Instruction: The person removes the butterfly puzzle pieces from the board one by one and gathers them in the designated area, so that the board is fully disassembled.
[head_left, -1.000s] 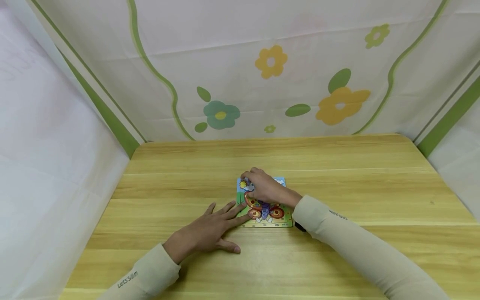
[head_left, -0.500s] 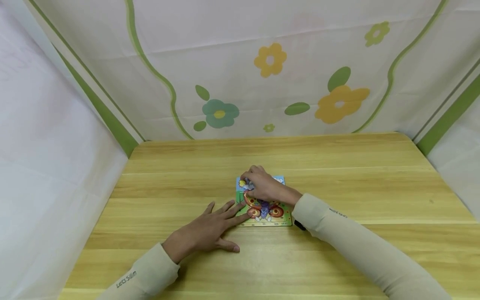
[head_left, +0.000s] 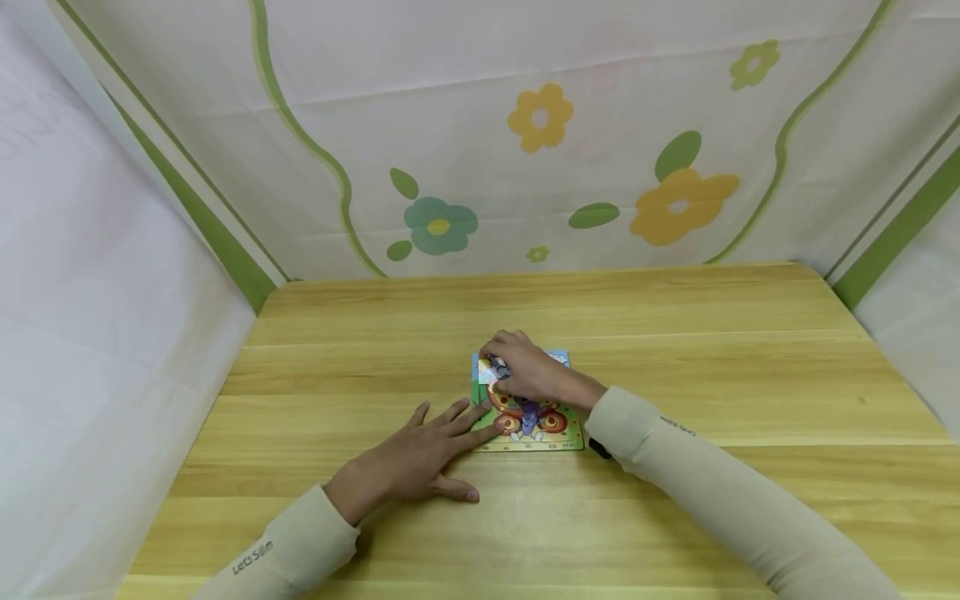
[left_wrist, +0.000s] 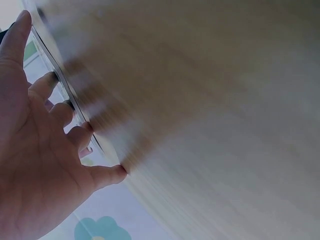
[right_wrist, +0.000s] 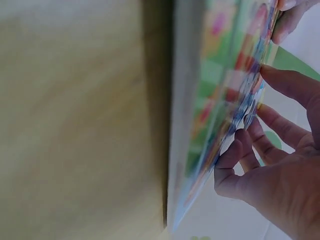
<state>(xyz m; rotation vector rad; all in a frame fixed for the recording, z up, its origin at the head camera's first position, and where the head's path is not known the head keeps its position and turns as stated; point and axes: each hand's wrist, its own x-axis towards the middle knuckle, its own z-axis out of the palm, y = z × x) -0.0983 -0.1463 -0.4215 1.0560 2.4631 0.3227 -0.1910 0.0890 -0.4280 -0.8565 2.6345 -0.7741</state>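
A colourful jigsaw puzzle board (head_left: 564, 445) with a red and purple butterfly picture lies flat mid-table. My right hand (head_left: 534, 372) is over its upper part, fingers and thumb pinching a puzzle piece (head_left: 491, 372) with glare on it at the upper left. The right wrist view shows that hand (right_wrist: 282, 180) with its fingertips curled at the board's face. Spread flat, my left hand (head_left: 420, 460) rests on the wooden table, two fingertips over the board's left side. The left wrist view shows the same hand's (left_wrist: 45, 145) fingers extended along the surface. The right hand hides much of the board's top.
The wooden table (head_left: 675, 517) extends around the board on all sides. A white cloth backdrop (head_left: 480, 100) with printed flowers rises behind its far edge, and white cloth side panels (head_left: 97, 333) stand left and right.
The puzzle piece under my right fingers has tilted and now catches bright glare over its yellow sun area. Both hands have stayed almost in place.
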